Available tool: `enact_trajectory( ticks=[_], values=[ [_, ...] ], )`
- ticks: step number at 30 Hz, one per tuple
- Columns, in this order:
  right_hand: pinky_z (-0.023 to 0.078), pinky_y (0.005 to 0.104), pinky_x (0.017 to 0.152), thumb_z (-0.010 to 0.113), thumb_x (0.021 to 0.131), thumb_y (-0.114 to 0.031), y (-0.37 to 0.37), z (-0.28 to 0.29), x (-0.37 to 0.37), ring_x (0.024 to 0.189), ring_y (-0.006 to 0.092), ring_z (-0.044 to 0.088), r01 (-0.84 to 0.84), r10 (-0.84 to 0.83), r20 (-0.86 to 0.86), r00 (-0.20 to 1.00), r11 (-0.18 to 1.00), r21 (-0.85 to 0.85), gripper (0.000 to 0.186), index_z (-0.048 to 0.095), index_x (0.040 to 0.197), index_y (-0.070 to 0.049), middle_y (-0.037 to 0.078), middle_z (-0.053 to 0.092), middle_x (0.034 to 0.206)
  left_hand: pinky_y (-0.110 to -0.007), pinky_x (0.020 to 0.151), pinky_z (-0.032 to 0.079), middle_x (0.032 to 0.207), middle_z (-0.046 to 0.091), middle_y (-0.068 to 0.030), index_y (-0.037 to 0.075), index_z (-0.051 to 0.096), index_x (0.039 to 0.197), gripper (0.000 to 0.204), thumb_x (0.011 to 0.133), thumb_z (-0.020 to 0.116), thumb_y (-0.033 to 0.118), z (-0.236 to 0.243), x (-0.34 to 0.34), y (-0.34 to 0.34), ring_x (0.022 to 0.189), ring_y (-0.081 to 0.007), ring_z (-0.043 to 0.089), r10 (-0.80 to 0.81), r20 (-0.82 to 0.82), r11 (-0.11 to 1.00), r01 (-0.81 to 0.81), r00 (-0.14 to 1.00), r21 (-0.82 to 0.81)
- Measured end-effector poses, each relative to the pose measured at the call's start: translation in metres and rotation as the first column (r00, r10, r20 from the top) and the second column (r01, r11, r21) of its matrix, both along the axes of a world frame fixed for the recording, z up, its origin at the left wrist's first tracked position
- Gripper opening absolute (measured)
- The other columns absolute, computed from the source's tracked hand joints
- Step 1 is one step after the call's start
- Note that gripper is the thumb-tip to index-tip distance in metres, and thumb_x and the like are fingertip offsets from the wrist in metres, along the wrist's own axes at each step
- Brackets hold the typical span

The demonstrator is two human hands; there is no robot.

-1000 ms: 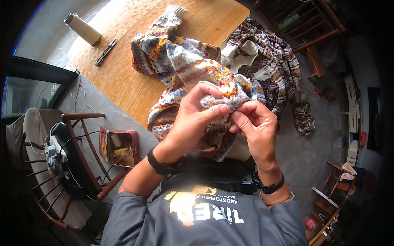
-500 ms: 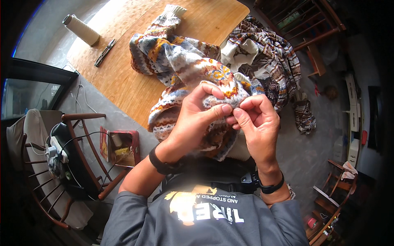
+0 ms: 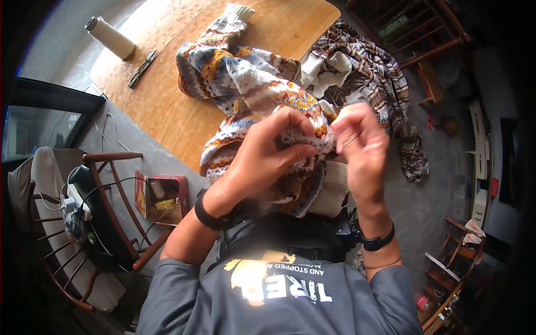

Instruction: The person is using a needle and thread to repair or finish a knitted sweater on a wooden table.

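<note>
A multicoloured patterned knit sweater (image 3: 209, 72) spreads from the wooden table down over my lap. One pale ribbed cuff points to the far side; a cream ribbed band (image 3: 333, 190) shows near my right wrist. My left hand (image 3: 265, 153) is closed on a bunched edge of the knit, thumb against curled fingers. Just right of that edge, my right hand (image 3: 362, 151) is raised with fingers drawn together in a pinch. Motion smears its fingertips, and whatever they hold is too small to make out.
On the table (image 3: 159, 111) stand a cone of cream yarn (image 3: 111, 39) and, beside it, slim dark snips (image 3: 142, 69). More patterned knitwear (image 3: 385, 67) is heaped at the right. A red box (image 3: 177, 195) and a wooden chair (image 3: 120, 206) with a power strip (image 3: 78, 201) are at left.
My right hand has pulled away from the left, to the right and slightly up, uncovering the cream ribbed band. The left hand keeps its grip on the knit.
</note>
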State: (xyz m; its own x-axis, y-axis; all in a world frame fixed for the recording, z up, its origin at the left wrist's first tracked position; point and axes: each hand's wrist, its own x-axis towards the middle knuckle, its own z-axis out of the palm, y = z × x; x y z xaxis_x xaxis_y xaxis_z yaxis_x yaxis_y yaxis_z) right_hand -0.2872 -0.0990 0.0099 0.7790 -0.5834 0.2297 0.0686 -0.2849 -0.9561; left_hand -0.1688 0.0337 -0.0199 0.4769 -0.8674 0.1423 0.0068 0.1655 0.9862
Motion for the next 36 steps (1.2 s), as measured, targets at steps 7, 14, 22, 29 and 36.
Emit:
enact_trajectory(
  ticks=[7,14,22,29,36],
  values=[
    [0.034,0.0200,0.051,0.054,0.088,0.002,-0.168,0.081,-0.020,0.059,0.0079,0.039,-0.408,-0.019,0.549,0.836,0.647,0.644,0.014,0.046,0.078,-0.004,0.001,0.041,0.071,-0.025,0.084,0.043,0.093,0.058,-0.0006,0.003,0.056,0.097,0.021,0.080,0.069,0.006,0.005,0.014,0.006,0.091,-0.0095,0.052,-0.159,-0.198,0.984,0.172,0.967,0.050],
    [0.040,0.0160,0.051,0.057,0.092,-0.011,-0.125,0.045,-0.007,0.057,0.0037,0.050,0.098,-0.097,0.013,0.995,0.983,-0.154,0.003,0.059,0.092,-0.009,0.002,0.061,0.080,-0.021,0.073,0.047,0.095,0.056,0.0023,0.005,0.057,0.104,0.022,0.085,0.068,0.008,-0.006,0.017,0.007,0.086,-0.0046,0.053,-0.150,-0.133,0.987,0.157,0.980,0.046],
    [0.046,0.0268,0.056,0.071,0.072,0.003,-0.037,0.032,0.007,0.063,0.0150,0.058,-0.500,0.403,-0.382,0.832,0.843,-0.199,0.012,0.063,0.080,0.001,0.007,0.057,0.075,-0.027,0.086,0.043,0.098,0.059,-0.0034,0.002,0.055,0.101,0.026,0.080,0.070,0.008,0.001,0.008,0.004,0.095,-0.0111,0.053,-0.088,-0.110,0.996,0.090,0.990,0.011],
    [0.045,0.0296,0.055,0.074,0.070,-0.002,-0.041,0.043,0.007,0.061,0.0231,0.057,-0.502,0.391,-0.332,0.858,0.774,-0.386,0.013,0.063,0.077,-0.001,0.008,0.055,0.070,-0.027,0.088,0.043,0.101,0.059,-0.0042,0.002,0.055,0.104,0.036,0.074,0.075,0.006,0.009,0.000,0.000,0.098,-0.0117,0.054,-0.014,0.044,0.999,0.016,0.999,-0.039],
    [0.042,0.0252,0.053,0.070,0.074,0.004,-0.032,0.035,0.013,0.060,0.0114,0.054,-0.383,0.332,-0.235,0.914,0.896,-0.225,0.009,0.063,0.074,-0.001,0.004,0.056,0.071,-0.027,0.086,0.044,0.099,0.061,-0.0054,0.002,0.055,0.103,0.037,0.071,0.073,0.004,0.019,0.000,-0.002,0.094,-0.0126,0.056,0.000,-0.007,0.999,0.000,1.000,0.048]
  ],
)
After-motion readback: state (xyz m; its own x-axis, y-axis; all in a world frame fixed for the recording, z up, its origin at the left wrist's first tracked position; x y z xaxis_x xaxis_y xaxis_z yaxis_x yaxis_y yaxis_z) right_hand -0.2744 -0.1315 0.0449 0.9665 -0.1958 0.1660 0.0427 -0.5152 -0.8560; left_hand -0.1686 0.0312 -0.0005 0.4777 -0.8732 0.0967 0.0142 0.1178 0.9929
